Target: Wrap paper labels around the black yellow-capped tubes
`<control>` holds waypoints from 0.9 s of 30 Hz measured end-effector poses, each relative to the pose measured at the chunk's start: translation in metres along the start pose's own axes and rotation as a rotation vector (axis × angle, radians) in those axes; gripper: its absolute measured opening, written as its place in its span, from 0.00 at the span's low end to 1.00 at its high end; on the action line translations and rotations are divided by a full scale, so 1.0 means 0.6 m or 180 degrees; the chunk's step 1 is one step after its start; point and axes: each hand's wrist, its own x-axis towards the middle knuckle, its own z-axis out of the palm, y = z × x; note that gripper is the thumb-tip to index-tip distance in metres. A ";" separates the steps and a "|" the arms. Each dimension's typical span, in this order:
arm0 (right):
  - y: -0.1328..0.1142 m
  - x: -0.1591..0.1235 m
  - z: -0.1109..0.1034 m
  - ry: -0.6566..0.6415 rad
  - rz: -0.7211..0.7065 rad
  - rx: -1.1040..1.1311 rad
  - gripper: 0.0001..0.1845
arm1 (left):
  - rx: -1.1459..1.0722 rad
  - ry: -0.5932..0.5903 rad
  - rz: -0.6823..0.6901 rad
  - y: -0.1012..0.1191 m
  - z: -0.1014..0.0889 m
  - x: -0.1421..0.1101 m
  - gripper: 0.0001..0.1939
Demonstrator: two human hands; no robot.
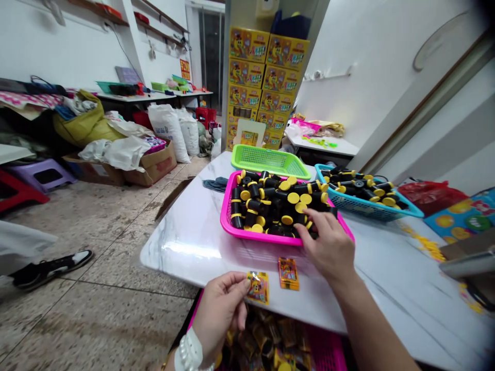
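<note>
My left hand pinches the edge of a small yellow printed packet between thumb and index finger, just over the table's front edge. Beside it, a few similar orange-yellow packets lie in a small pile on the marbled table. My right hand reaches over the front right rim of a pink basket. Its thumb and index finger are apart, touching or close to the black cylinders with yellow caps that fill the basket. The other fingertips are partly hidden.
Behind the pink basket sits a green basket. A blue basket of similar cylinders stands to the right. Below the table edge, another pink basket holds wrapped pieces. Yellow boxes are stacked behind. A person's shoe shows at left.
</note>
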 end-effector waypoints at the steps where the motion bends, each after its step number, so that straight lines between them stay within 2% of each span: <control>1: 0.012 0.025 0.007 -0.0240 0.0050 -0.0419 0.18 | -0.0056 -0.0028 -0.0074 0.001 0.000 0.002 0.26; 4: 0.028 0.080 0.027 -0.0958 0.0106 -0.1015 0.15 | -0.0203 -0.0100 -0.0209 0.011 0.001 0.005 0.27; 6: 0.027 0.091 0.030 -0.1049 0.0141 -0.1051 0.14 | -0.0339 -0.0201 -0.0241 0.020 0.000 0.004 0.26; 7: 0.025 0.088 0.026 -0.0944 0.0189 -0.0982 0.14 | -0.0424 -0.0251 -0.0252 0.024 -0.002 0.003 0.25; 9: 0.015 0.066 0.008 -0.0513 0.0369 -0.0548 0.15 | -0.0569 -0.0270 -0.0246 0.032 -0.008 0.002 0.23; 10: 0.008 0.048 -0.006 -0.0190 0.0526 -0.0118 0.17 | -0.0625 -0.0246 -0.0233 0.035 -0.010 0.003 0.23; 12: -0.011 0.002 -0.035 0.0060 0.0844 0.0982 0.24 | -0.0700 -0.0186 -0.0209 0.038 -0.013 0.004 0.23; 14: -0.035 -0.048 -0.060 -0.0089 0.1196 0.1960 0.21 | -0.0751 -0.0187 -0.0220 0.037 -0.010 0.008 0.23; 17: -0.070 -0.104 -0.074 -0.0639 0.1671 0.2889 0.16 | -0.0788 -0.0282 -0.0267 0.033 0.004 0.015 0.25; 19: -0.083 -0.122 -0.069 -0.0938 0.1871 0.3252 0.14 | -0.0840 -0.0326 -0.0303 0.031 0.013 0.018 0.24; 21: -0.086 -0.128 -0.061 -0.1065 0.2020 0.3426 0.13 | -0.0940 -0.0362 -0.0330 0.030 0.020 0.020 0.22; 27: -0.073 -0.130 -0.053 -0.0939 0.2216 0.3300 0.13 | -0.1120 -0.0393 -0.0362 0.024 0.018 0.023 0.19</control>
